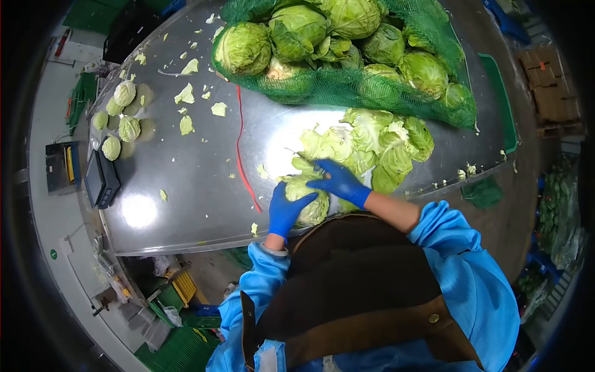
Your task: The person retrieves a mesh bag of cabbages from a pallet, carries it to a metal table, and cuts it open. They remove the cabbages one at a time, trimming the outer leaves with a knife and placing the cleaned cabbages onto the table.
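Note:
A pale green cabbage (315, 211) rests at the near edge of the metal table, in front of my body. My left hand (285, 208), in a blue glove, grips its left side with the thumb lying across the top. On its upper right, my gloved right hand (341, 183) has its fingers bent around a cabbage leaf (302, 165) that stands away from the head. The fingertips of that hand are partly hidden. Loose cabbage leaves (378, 146) lie in a pile just beyond my right hand.
A green mesh sack (347, 90) full of cabbages fills the far side of the metal table (192, 220). Several trimmed cabbages (125, 93) sit at left, beside a black scale (101, 177). A red string (240, 149) and leaf scraps (185, 94) lie between. A green crate (499, 102) stands at right.

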`<state>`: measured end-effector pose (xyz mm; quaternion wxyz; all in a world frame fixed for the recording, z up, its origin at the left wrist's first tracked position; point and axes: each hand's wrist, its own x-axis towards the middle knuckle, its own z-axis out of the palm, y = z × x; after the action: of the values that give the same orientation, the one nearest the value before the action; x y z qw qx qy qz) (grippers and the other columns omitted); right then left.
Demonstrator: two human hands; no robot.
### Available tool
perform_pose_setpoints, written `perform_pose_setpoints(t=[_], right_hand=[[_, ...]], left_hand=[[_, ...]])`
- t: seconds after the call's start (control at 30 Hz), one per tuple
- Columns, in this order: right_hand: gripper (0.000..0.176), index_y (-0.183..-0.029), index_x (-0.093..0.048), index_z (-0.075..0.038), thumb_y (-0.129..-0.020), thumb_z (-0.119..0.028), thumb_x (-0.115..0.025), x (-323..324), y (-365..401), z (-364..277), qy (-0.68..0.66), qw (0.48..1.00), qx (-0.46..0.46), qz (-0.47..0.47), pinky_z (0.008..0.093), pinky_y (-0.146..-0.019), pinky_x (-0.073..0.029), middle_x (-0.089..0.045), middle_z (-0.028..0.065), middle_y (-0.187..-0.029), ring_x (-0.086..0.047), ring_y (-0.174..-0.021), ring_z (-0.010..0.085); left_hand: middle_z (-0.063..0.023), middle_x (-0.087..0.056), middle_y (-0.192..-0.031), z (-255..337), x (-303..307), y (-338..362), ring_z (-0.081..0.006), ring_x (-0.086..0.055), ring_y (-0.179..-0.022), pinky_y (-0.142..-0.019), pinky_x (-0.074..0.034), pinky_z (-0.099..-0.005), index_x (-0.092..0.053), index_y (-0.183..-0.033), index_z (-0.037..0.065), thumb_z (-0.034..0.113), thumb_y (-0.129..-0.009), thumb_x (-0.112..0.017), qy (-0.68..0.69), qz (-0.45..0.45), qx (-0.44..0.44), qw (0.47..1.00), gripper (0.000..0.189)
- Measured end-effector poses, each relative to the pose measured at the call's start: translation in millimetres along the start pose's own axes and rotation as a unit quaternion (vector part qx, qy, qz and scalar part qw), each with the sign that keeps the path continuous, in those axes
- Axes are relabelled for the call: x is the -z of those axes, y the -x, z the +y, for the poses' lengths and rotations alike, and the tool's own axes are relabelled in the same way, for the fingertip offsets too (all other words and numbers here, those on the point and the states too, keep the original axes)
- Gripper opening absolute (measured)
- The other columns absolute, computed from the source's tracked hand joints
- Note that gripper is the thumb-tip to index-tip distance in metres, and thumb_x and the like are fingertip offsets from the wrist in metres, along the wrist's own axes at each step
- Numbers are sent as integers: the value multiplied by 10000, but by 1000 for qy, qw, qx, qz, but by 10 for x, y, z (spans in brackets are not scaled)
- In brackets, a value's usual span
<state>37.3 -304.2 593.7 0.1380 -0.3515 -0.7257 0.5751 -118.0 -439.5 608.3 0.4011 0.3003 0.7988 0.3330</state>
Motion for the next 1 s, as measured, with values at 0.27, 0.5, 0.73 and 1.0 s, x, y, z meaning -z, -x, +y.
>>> perform_pose_setpoints(t=[0.27,0.5,0.73,1.0], right_hand=[[241,-935,-623,-78,-827,-290,-654,301,-365,312,116,987,-29,111,459,-713,-489,-642,186,-888,-624,-810,383],[458,-1151,-588,-81,-796,-304,-772,507,-128,-406,11,988,30,149,321,-753,-495,-625,74,-1003,-605,-818,196],[675,-1288,-548,-88,-736,-381,-805,297,-109,-223,53,997,43,37,362,-803,-495,-597,98,-1163,-608,-875,269],[564,-1293,-562,-125,-835,-435,-676,528,-45,-345,147,984,99,33,391,-812,-508,-638,116,-1102,-635,-967,308]], left_hand=[[-136,-555,-1297,-167,331,-275,-252,-562,-1170,-1018,-450,-404,-461,-1357,17,346,-947,-566,593,-98,200,774,535],[-117,-469,-1398,384,40,-55,-281,-491,-1245,-1059,-413,-435,-333,-1422,97,413,-979,-467,700,-190,103,680,561],[-162,-538,-1331,136,12,169,-268,-584,-1076,-870,-505,-345,-541,-1265,56,535,-945,-491,557,-209,364,717,578],[-191,-456,-1339,342,-169,-209,-323,-465,-1239,-1054,-384,-400,-351,-1407,-12,308,-641,-889,67,32,-155,985,989]])
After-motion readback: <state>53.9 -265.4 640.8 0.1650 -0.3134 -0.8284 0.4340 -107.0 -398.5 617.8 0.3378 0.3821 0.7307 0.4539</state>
